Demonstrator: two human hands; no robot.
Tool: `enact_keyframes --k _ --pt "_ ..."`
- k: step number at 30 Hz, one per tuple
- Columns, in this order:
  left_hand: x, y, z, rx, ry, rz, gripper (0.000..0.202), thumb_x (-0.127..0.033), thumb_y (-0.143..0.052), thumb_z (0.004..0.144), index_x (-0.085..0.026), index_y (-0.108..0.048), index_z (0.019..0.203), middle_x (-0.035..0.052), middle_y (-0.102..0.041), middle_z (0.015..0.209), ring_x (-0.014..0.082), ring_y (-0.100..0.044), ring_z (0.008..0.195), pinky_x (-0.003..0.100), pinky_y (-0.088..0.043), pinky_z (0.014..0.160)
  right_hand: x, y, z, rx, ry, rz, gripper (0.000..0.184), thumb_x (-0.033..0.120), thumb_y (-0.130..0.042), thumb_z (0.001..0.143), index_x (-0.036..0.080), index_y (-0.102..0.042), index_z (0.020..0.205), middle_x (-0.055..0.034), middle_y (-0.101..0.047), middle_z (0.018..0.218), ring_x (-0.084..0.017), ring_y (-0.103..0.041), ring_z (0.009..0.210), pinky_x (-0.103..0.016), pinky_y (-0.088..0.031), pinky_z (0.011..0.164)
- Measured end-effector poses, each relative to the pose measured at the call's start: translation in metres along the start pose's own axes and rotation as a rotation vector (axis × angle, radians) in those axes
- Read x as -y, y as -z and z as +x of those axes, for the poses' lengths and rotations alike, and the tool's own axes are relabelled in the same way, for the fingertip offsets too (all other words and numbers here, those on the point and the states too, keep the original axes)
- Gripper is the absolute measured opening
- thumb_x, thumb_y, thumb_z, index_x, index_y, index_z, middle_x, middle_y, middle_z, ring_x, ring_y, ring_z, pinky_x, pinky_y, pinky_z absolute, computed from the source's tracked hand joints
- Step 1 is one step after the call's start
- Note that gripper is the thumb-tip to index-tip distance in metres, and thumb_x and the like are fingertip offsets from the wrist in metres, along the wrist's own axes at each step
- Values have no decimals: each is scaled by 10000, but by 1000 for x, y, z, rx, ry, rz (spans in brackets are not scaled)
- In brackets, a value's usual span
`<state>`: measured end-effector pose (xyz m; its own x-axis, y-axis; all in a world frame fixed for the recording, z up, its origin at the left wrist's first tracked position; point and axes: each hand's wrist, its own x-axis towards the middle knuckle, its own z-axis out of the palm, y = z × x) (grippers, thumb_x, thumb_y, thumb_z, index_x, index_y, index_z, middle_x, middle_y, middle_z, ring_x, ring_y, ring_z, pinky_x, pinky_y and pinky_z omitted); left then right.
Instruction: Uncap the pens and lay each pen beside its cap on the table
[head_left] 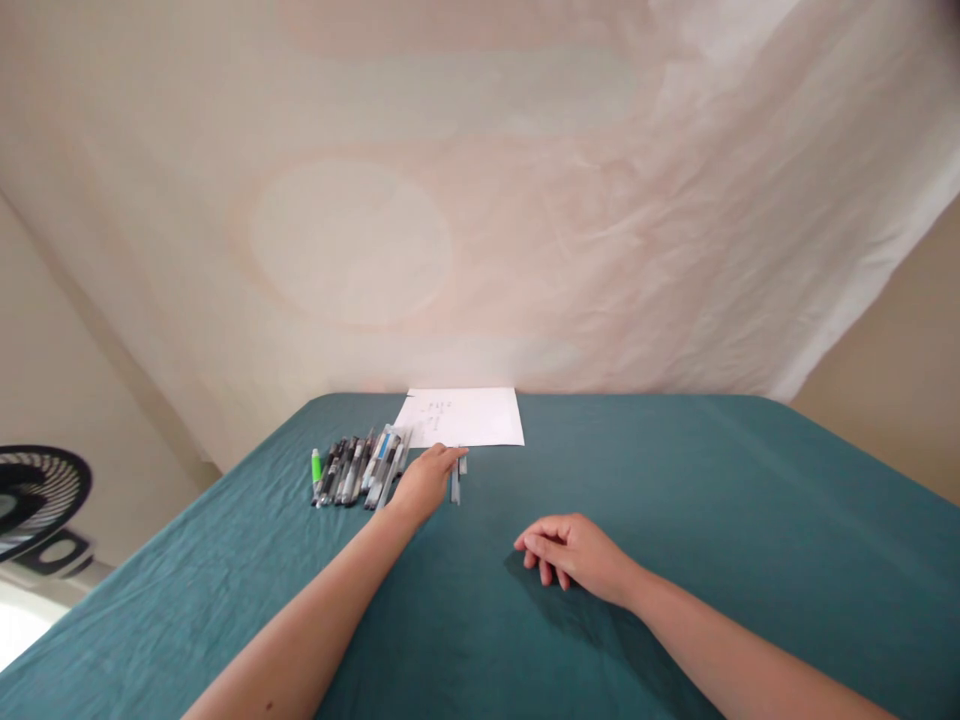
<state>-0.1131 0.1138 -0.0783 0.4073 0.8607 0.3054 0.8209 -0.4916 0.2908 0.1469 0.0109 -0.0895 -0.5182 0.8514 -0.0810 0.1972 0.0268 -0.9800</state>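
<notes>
Scanning from my left, I see a black fan (34, 500) beside the teal surface (712, 480), then a row of pens (360, 468). My left hand (427, 482) lies flat, fingers together, its fingertips touching a lone grey pen (454, 490) just below the white paper (465, 417). My right hand (574, 553) rests loosely curled, holding nothing.

Soft, even daylight, faint shadow under the right hand (574, 553), edges warped.
</notes>
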Motion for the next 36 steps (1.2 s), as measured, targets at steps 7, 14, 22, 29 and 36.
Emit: enact_keyframes --k 7,14,22,29,36 --pt "-6 -8 0 9 -75 142 314 -302 -387 890 -248 -626 1085 56 -499 886 169 -531 836 281 -411 802 1 -1 0 9 -4 3 374 464 -487 835 140 -643 937 -46 -631 772 -78 -543 537 -156 -361 390" --pt "6 -3 0 37 -97 158 303 -291 -403 885 -236 -637 1069 63 -503 876 174 -514 830 297 -402 814 1 0 0 7 -4 -2 368 456 -487 836 137 -642 932 -48 -634 774 -78 -539 533 -159 -362 392" --pt "14 3 -6 43 -96 136 317 -284 -395 889 -234 -615 1113 61 -517 886 160 -535 826 274 -413 807 1 -1 0 4 -13 -12 406 484 -487 823 133 -648 947 -57 -636 781 -79 -540 533 -163 -367 396" --pt "24 12 -6 -89 9 33 294 -214 -405 868 -188 -590 1095 65 -581 976 176 -541 934 295 -397 878 1 -1 0 8 -20 -2 391 471 -487 829 135 -649 946 -57 -636 777 -77 -535 527 -163 -359 397" --pt "32 12 -8 -38 31 23 156 -195 -517 801 -178 -658 867 45 -628 845 174 -567 836 282 -419 794 2 -2 0 8 -28 -12 392 478 -486 828 139 -651 937 -58 -636 786 -81 -539 534 -165 -359 397"
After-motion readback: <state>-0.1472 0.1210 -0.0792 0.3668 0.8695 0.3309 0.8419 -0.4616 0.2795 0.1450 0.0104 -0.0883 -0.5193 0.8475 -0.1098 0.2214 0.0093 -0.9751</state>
